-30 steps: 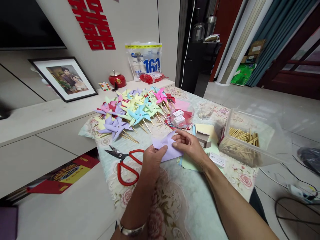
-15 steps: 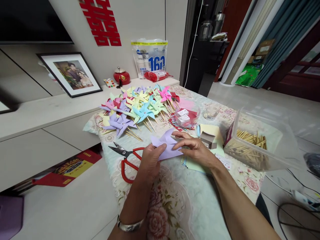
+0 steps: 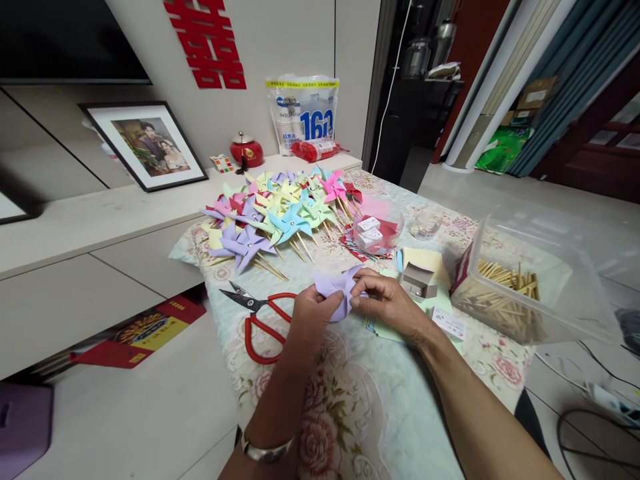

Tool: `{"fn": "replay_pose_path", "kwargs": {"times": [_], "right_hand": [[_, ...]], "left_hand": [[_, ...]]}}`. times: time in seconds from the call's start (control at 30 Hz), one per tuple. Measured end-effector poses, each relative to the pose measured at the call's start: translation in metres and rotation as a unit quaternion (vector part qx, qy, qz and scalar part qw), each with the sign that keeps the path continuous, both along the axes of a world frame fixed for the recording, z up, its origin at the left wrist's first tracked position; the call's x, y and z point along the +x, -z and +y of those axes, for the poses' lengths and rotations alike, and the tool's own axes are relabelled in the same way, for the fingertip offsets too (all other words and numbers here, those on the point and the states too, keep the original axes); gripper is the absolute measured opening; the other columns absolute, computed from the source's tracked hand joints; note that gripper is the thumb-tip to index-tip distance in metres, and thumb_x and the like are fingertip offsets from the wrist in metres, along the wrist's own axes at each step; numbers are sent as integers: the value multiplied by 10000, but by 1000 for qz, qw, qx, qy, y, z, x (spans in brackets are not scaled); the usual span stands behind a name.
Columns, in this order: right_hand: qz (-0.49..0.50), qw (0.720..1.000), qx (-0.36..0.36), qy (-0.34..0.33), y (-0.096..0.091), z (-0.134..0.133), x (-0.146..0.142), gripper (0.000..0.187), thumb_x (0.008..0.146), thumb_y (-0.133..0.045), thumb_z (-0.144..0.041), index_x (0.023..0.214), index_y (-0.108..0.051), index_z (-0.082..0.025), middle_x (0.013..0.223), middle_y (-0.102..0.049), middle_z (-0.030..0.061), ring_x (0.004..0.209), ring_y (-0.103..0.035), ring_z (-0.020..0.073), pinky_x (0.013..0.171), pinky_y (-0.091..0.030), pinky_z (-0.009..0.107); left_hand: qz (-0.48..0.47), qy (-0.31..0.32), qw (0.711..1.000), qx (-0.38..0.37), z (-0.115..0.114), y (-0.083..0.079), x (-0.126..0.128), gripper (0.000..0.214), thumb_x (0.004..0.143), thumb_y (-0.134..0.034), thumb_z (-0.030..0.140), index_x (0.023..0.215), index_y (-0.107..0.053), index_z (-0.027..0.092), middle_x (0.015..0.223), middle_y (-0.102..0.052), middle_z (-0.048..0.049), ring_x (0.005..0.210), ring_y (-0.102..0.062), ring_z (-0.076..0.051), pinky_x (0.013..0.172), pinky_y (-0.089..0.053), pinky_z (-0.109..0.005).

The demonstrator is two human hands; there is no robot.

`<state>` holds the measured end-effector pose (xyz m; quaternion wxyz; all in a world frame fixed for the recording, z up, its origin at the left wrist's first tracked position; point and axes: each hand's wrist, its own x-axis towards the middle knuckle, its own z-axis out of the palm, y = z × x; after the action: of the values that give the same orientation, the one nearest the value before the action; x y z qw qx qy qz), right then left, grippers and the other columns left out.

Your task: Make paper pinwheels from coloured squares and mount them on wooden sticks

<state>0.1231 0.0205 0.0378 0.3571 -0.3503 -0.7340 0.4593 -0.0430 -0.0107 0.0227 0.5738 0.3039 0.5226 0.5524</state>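
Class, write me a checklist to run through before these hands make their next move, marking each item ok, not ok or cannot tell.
1. Left hand has a grip on the purple paper: ok, its thumb presses on top.
2. Right hand is on the same paper: ok, its fingers are at the right side.
3. Scissors are closed: not ok, the blades stand apart.
4. Sticks are in the clear plastic box: ok.
5. Pinwheels are clear of the hands: ok, they lie beyond them.
6. Small open box has contents left: cannot tell.
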Motion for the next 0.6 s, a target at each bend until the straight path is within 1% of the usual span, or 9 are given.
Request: {"fn": "replay_pose_path", "kwargs": {"times": [0.1, 0.23, 0.37, 0.6], "right_hand": [[-8, 1000, 5, 22, 3, 0, -1, 111, 819, -690, -260, 728, -667, -202, 836, -561, 9, 787, -523, 174, 709, -391, 298], [-18, 999, 3, 34, 5, 0, -2, 104, 784, -664, -205, 684, -637, -191, 774, -536, -8, 727, -483, 151, 663, -353, 278], [-25, 999, -10, 38, 6, 0, -4, 97, 754, -632, -162, 662, -623, -191, 749, -540, -13, 699, -474, 143, 634, -342, 268], [-25, 998, -5, 53, 8, 1, -5, 112, 712, -595, -135, 618, -580, -194, 736, -535, -11, 693, -481, 143, 618, -349, 264]], "left_hand": [[13, 4, 1000, -1, -1, -4, 1, 228, 579, -768, 240, 768, -737, 116, 646, -714, 4, 554, -582, -123, 561, -447, -222], [31, 8, 999, -7, -3, -7, 3, 209, 591, -757, 239, 762, -744, 120, 636, -707, 6, 548, -582, -126, 547, -441, -222], [42, 12, 999, -11, -4, -7, 4, 206, 587, -754, 241, 756, -751, 122, 635, -706, -1, 544, -584, -134, 543, -443, -229], [40, 24, 999, -11, -2, -2, 3, 198, 578, -768, 270, 708, -719, 128, 608, -679, 1, 529, -561, -127, 528, -421, -227]]}}
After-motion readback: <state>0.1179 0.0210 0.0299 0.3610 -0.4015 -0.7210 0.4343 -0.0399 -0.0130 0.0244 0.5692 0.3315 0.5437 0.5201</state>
